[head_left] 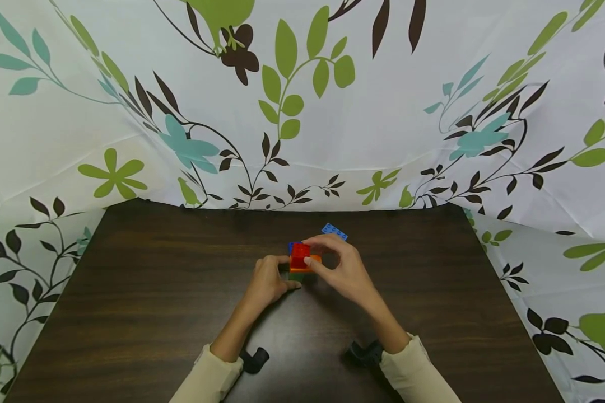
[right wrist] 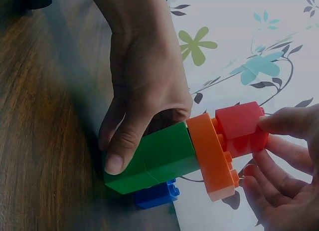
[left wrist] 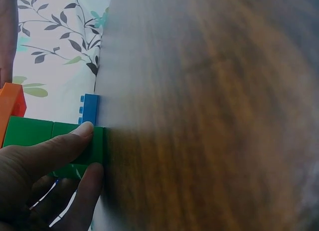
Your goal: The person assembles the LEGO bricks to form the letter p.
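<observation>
My left hand (head_left: 268, 278) grips two stacked green bricks (right wrist: 159, 156) low down, the thumb (left wrist: 82, 131) lying along their near side. An orange brick (right wrist: 207, 151) sits crosswise on top of the green ones. On the orange brick's studs, toward one end, stands a red brick (right wrist: 241, 123). My right hand (head_left: 343, 266) pinches this red brick between thumb and fingers. Just behind the stack a blue brick (head_left: 292, 246) peeks out, mostly hidden in the head view.
Farther back and to the right, a blue studded brick (head_left: 335, 231) lies on the dark wooden table (head_left: 181, 291). A patterned cloth (head_left: 302, 157) hangs behind the table's back edge. Dark wrist-camera mounts (head_left: 254, 361) sit under both forearms.
</observation>
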Available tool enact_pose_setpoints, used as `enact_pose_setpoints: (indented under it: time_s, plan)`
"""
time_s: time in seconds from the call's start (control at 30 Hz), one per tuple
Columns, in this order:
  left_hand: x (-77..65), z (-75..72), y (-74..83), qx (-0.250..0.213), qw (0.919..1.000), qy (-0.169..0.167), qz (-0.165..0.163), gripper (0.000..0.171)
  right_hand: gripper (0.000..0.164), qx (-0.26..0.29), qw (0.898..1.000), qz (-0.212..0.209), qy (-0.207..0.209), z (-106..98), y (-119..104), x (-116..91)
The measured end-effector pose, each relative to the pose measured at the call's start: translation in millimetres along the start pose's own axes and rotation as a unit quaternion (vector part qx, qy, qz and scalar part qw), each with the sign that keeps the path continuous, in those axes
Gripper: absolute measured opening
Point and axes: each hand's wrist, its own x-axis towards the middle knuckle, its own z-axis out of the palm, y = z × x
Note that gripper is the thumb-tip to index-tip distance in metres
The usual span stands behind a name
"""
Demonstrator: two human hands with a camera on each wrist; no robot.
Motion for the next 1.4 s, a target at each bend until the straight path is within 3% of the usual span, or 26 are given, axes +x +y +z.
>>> enact_pose_setpoints:
  time_s: [0.57, 1.17, 1.4]
  plan:
    - [1.3, 1.5, 3.0, 0.007, 1.0000, -0.007, 0.000, 0.056, 0.033, -0.102, 0.993, -0.049, -0.009, -6, -4, -4]
    - [3.1, 0.5, 4.5, 0.008, 0.9999, -0.003, 0.010, 0.053, 0.032, -0.124, 0.988, -0.097, -0.011, -9, -4, -3]
    - [1.3, -0.9, 3.1, 0.006, 0.9999, -0.005, 0.008, 0.055, 0.033, -0.149, 0.983, -0.099, -0.034, -9, -11, 1]
